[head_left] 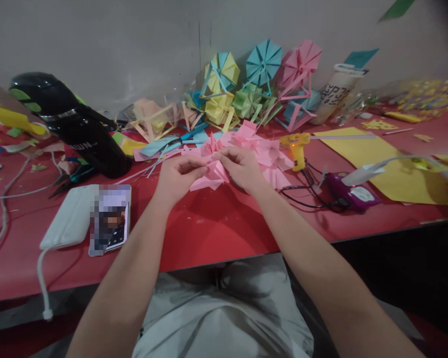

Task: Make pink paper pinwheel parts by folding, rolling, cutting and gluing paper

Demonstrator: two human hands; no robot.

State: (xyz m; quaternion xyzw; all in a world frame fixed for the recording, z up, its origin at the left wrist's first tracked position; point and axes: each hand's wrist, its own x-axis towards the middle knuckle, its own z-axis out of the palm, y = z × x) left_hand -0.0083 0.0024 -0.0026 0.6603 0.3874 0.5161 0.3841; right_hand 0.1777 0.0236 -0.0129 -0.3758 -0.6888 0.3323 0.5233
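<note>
Both of my hands meet over a pile of folded pink paper pieces (pixel 269 151) in the middle of the red table. My left hand (pixel 181 176) pinches the left side of a folded pink paper piece (pixel 217 171), thumb against fingers. From the other side my right hand (pixel 241 166) has its fingertips closed on the upper part of that same piece. Its lower folds stick out between the hands, and my fingers hide the rest. Just right of the pile lies a yellow hot glue gun (pixel 296 149) with a small orange light on it.
Finished-looking folded paper wheels (pixel 263 62) stand along the wall. At left are a black bottle (pixel 74 124), pliers (pixel 76 176), a white power bank (pixel 70 216) and a phone (pixel 112 219). A purple power adapter (pixel 351 191) with cables and yellow paper sheets (pixel 388 169) lie at right.
</note>
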